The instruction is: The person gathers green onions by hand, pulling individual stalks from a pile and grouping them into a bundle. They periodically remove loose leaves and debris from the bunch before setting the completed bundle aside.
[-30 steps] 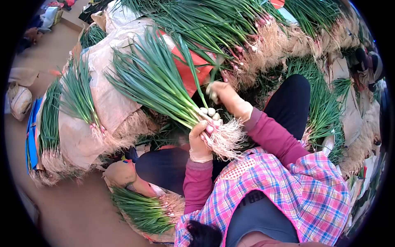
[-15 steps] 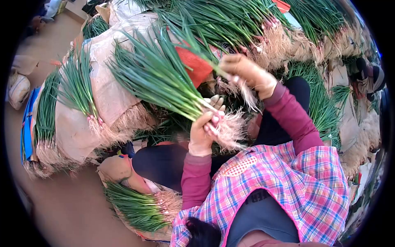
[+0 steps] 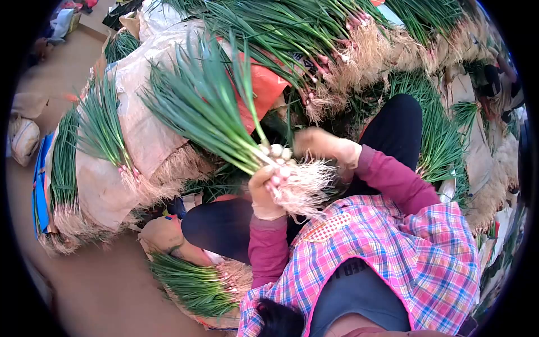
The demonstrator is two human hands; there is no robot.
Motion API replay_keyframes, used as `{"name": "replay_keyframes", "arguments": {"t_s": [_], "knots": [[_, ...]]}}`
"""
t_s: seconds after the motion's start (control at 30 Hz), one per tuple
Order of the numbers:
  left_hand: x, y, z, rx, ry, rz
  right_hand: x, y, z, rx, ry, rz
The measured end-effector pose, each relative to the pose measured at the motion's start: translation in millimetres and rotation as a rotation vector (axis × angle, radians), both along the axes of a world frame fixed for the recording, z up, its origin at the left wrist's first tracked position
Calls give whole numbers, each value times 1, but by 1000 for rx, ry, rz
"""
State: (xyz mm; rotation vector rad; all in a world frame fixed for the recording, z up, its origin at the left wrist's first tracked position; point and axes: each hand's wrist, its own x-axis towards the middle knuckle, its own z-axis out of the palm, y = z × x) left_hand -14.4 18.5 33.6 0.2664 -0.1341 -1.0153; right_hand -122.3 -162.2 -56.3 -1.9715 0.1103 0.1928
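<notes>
Plaid garment (image 3: 432,247) nearest, 1 spring onion bunch (image 3: 238,143) ahead of it, in left hand (image 3: 265,194).
Left fingers wrapped round bunch near pink bulbs; right hand (image 3: 325,145) blurred just beside bulbs, grip can't tell; beyond, red sheet (image 3: 266,84), then spring onion pile (image 3: 292,36).

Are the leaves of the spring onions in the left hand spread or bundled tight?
Spread: the leaves fan out from stems gathered in the left hand.
</notes>
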Motion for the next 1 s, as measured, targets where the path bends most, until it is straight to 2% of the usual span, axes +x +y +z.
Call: {"name": "replay_keyframes", "arguments": {"t_s": [0.03,0.1,0.17,0.2,0.23,0.27,0.3,0.37,0.4,0.43,0.47,0.5,0.53,0.57,0.6,0.63,0.67,0.7,0.77,0.83,0.87,0.9,0.97,1.0], "knots": [[-2,0,12,58,-4,60,4,-11,4,-4,5,2],[5,-1,10,225,-17,78,27,-48,10,-433,-108,-928],[5,-8,-3,231,-72,22,50,-83,26,-522,-45,-1003],[1,-10,-5,211,-1,-10,60,-96,8,-448,46,-923],[-2,-12,-10,190,69,-47,68,-93,14,-376,135,-844],[0,-14,-22,286,4,8,62,-87,20,-569,21,-881],[2,-15,-31,214,-77,-22,56,-73,52,-434,-17,-925],[-2,-18,-18,356,-25,-13,37,-37,82,1,0,-944],[-3,-19,-17,358,7,-25,29,-25,67,-176,-246,-750],[13,-10,-39,531,-128,-158,21,-9,63,-338,-483,-556],[16,-7,-63,415,-62,-204,15,7,60,94,-338,-594],[19,-9,-74,288,-5,-244,20,3,48,367,-236,-636],[4,-20,-35,396,1,-134,31,-7,49,457,-176,-718],[1,-20,-35,406,-3,-145,42,-15,50,553,-111,-804],[-1,-20,-34,502,-34,-98,52,-16,67,577,-96,-740],[-2,-21,-33,591,-68,-49,65,-19,61,621,-109,-665],[4,-13,-51,605,-140,-126,78,-11,55,628,-142,-678],[5,-11,-47,688,-218,-161,90,-4,50,630,-175,-681],[7,-6,-45,651,-248,-212,93,13,55,745,-147,-797],[0,-5,-41,547,-200,-111,96,12,30,1384,34,-867],[-4,-6,-37,490,-161,-82,93,10,10,1640,61,-726],[-7,-4,-33,442,-121,-58,87,16,32,1625,13,-774],[-7,3,-34,450,-172,-93,85,15,34,1673,-131,-719],[-12,3,-24,364,-121,-43,86,8,37,1853,-85,-871]]}}
